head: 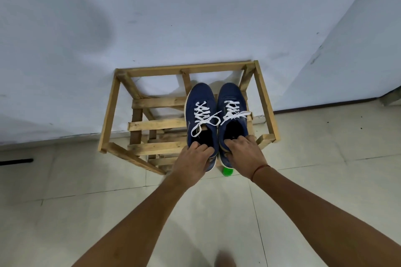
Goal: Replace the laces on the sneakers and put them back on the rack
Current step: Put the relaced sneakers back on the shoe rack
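Now both sneakers sit side by side on the slats of the wooden rack (110, 110), in its right half, with their toes pointing at the white wall (173, 17). The left hand (193, 158) grips the heel of the left sneaker (201, 99), its fingers curled over the collar into the opening. The right hand (245, 154) grips the heel of the right sneaker (231, 94) in the same way. White laces (202, 115) are threaded through both shoes, and the loops trail loose across the gap between them.

Both heels jut past the front slat toward the person. The right sneaker lies close to the rack's right-side posts, and a short front stub of the frame sits just beside the right hand. Left of the shoes the slats run free to the far side rail, and the top frame is open overhead. A diagonal front rail slants down just left of the left wrist.

A green object (227, 171) stands on the tiled floor (108, 201) just below the right heel. A dark bar (16, 161) lies on the floor well to the left. A red thread (259, 169) circles the right wrist.
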